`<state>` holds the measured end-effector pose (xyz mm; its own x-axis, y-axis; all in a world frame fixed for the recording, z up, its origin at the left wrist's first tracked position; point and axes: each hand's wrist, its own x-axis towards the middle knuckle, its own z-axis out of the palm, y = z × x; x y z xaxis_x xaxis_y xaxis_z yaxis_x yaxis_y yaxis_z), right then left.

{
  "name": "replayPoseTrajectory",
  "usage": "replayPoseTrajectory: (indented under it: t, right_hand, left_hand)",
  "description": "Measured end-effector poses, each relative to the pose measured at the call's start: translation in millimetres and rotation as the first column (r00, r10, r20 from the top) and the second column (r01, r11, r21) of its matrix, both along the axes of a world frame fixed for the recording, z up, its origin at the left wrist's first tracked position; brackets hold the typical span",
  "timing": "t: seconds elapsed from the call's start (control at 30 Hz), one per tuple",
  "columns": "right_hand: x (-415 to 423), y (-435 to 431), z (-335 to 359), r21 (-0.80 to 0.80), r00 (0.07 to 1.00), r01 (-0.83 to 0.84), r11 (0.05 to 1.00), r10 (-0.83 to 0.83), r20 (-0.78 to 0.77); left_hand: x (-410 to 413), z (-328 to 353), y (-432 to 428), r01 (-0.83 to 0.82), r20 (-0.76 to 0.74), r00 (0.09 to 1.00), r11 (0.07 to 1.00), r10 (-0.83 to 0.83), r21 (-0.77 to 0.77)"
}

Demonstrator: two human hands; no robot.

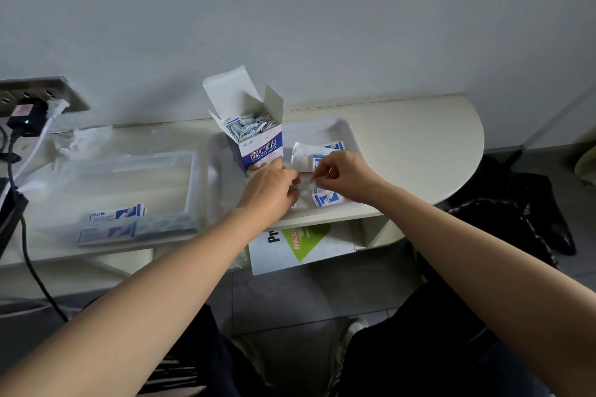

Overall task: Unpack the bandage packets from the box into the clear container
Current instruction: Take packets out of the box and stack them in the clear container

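Early stage — box (258,138) near full; two packets (116,214) in clear container (129,177), few loose on tray (322,126). Left hand (274,187), right hand (342,176) — fingers pinching single packet (304,183)

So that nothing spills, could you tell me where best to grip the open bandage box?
Grip the bandage box by its printed walls below the mouth, coming from the near side: it stands upright, packets heaped at the top, and its open flaps would likely bend.
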<state>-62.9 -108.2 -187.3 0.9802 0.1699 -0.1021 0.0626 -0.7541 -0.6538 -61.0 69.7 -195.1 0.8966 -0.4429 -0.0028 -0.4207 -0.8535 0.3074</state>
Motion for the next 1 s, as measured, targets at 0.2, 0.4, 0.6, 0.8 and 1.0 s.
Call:
replayPoseTrajectory:
  t: [0.2,0.4,0.6,0.8,1.0]
  right_hand:
    - [4,-24,11,-0.204,0.986,0.161,0.966,-0.149,0.072]
    - [-11,-15,19,-0.649,0.978,0.064,0.758,-0.176,-0.109]
    - [-9,-12,20,-0.595,0.968,0.135,0.793,-0.234,-0.093]
    - [-10,-15,21,-0.568,0.973,0.183,0.802,-0.23,-0.011]
    - [6,-39,45,-0.357,0.915,0.4,0.844,-0.387,0.113]
  left_hand:
    - [4,-2,2,-0.033,0.045,0.998,0.999,0.035,-0.032]
    - [6,-2,5,-0.061,0.004,0.998,0.998,0.061,0.002]
    - [2,-6,13,-0.048,-0.069,0.997,0.998,0.046,-0.031]
    - [3,-2,16,-0.05,-0.087,0.995,0.997,0.045,-0.053]
    - [7,-4,18,-0.061,-0.098,0.994,0.996,0.054,-0.071]
